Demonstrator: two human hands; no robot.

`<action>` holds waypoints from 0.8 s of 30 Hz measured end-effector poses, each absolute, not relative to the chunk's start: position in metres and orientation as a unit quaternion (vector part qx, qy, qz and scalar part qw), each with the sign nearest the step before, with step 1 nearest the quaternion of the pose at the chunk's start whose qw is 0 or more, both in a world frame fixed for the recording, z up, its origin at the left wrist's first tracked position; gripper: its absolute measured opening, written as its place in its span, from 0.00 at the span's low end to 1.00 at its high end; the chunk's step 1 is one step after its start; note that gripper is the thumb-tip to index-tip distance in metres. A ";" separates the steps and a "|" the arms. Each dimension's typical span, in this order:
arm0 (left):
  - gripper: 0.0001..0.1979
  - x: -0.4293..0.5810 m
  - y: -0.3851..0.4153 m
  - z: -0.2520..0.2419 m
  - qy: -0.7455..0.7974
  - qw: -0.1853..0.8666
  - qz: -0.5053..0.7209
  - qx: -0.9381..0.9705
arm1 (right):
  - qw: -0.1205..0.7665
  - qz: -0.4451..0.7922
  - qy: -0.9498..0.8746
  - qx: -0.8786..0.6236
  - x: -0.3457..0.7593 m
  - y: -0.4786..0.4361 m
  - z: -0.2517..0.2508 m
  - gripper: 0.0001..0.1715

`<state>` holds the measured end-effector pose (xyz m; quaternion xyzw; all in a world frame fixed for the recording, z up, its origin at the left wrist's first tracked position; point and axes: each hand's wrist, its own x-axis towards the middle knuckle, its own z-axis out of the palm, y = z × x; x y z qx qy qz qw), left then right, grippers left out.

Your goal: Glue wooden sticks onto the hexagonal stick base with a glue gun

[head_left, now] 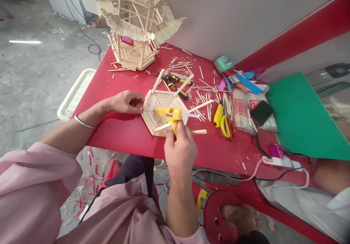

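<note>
A flat hexagon [160,103] built of thin wooden sticks lies on the red table [123,134], with upright sticks at its corners. My left hand [127,102] pinches the hexagon's left edge, fingers closed on it. My right hand [180,149] grips a yellow glue gun [168,114] held over the hexagon, nozzle pointing left, a clear glue stick jutting out of its back.
A tall stick pagoda model [136,22] stands at the table's far end. Loose sticks [188,69], pliers [175,82], yellow scissors [222,120], a tape roll [222,63], stick bundles [240,109], a phone [261,113] and a green board [300,116] lie to the right. Another person's arm [330,174] is at far right.
</note>
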<state>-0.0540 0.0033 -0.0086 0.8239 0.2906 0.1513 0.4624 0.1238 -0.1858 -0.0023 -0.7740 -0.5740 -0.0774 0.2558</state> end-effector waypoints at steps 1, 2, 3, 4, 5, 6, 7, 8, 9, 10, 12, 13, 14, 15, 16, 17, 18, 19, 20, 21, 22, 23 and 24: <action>0.08 -0.054 0.003 -0.009 0.292 0.461 0.154 0.823 | 0.253 -0.076 -0.576 -0.774 0.125 -0.185 -0.002 0.23; 0.09 -0.054 0.003 -0.009 0.295 0.460 0.157 0.823 | 0.252 -0.076 -0.577 -0.773 0.125 -0.185 -0.002 0.23; 0.09 -0.054 0.003 -0.010 0.297 0.459 0.160 0.822 | 0.253 -0.076 -0.577 -0.773 0.125 -0.184 -0.003 0.23; 0.09 -0.054 0.003 -0.010 0.298 0.458 0.162 0.822 | 0.257 -0.075 -0.576 -0.772 0.125 -0.182 -0.003 0.23; 0.08 -0.053 0.003 -0.010 0.299 0.457 0.163 0.821 | 0.261 -0.071 -0.576 -0.771 0.125 -0.181 -0.003 0.23; 0.08 -0.053 0.003 -0.011 0.300 0.456 0.164 0.821 | 0.264 -0.065 -0.576 -0.770 0.125 -0.180 -0.003 0.23; 0.08 -0.053 0.003 -0.011 0.301 0.455 0.165 0.822 | 0.267 -0.059 -0.576 -0.770 0.124 -0.179 -0.003 0.23; 0.08 -0.053 0.003 -0.011 0.301 0.455 0.166 0.822 | 0.267 -0.054 -0.576 -0.771 0.124 -0.179 -0.003 0.23; 0.07 -0.053 0.004 -0.012 0.300 0.455 0.168 0.822 | 0.266 -0.051 -0.575 -0.772 0.125 -0.179 -0.003 0.23; 0.07 -0.053 0.004 -0.012 0.298 0.456 0.170 0.821 | 0.263 -0.049 -0.574 -0.774 0.125 -0.179 -0.002 0.23; 0.07 -0.053 0.004 -0.013 0.293 0.465 0.173 0.817 | 0.255 -0.045 -0.574 -0.777 0.126 -0.180 -0.002 0.23; 0.07 -0.053 0.004 -0.014 0.290 0.471 0.175 0.814 | 0.251 -0.044 -0.575 -0.777 0.126 -0.180 -0.002 0.23; 0.07 -0.053 0.005 -0.015 0.288 0.477 0.179 0.811 | 0.249 -0.043 -0.576 -0.778 0.127 -0.179 -0.002 0.24; 0.07 -0.053 0.005 -0.016 0.286 0.482 0.183 0.808 | 0.247 -0.044 -0.575 -0.779 0.127 -0.178 -0.002 0.24; 0.07 -0.053 0.005 -0.016 0.283 0.486 0.187 0.806 | 0.246 -0.045 -0.573 -0.780 0.128 -0.176 -0.003 0.24; 0.07 -0.053 0.005 -0.017 0.279 0.490 0.189 0.804 | 0.244 -0.045 -0.572 -0.781 0.129 -0.174 -0.003 0.25; 0.07 -0.052 0.004 -0.018 0.274 0.493 0.190 0.803 | 0.241 -0.045 -0.572 -0.782 0.130 -0.172 -0.004 0.25; 0.07 -0.052 0.003 -0.019 0.268 0.498 0.189 0.803 | 0.238 -0.043 -0.574 -0.782 0.133 -0.170 -0.004 0.25; 0.06 -0.052 0.001 -0.019 0.261 0.503 0.186 0.803 | 0.234 -0.040 -0.577 -0.782 0.135 -0.169 -0.004 0.25; 0.06 -0.051 0.000 -0.020 0.253 0.508 0.182 0.803 | 0.231 -0.037 -0.581 -0.780 0.138 -0.168 -0.004 0.25; 0.06 -0.051 -0.002 -0.020 0.245 0.514 0.178 0.803 | 0.231 -0.036 -0.583 -0.778 0.142 -0.168 -0.004 0.25; 0.06 -0.050 -0.004 -0.021 0.235 0.520 0.173 0.803 | 0.233 -0.038 -0.583 -0.777 0.146 -0.169 -0.003 0.25; 0.07 -0.050 -0.006 -0.021 0.224 0.527 0.166 0.803 | 0.240 -0.046 -0.580 -0.777 0.149 -0.170 -0.001 0.25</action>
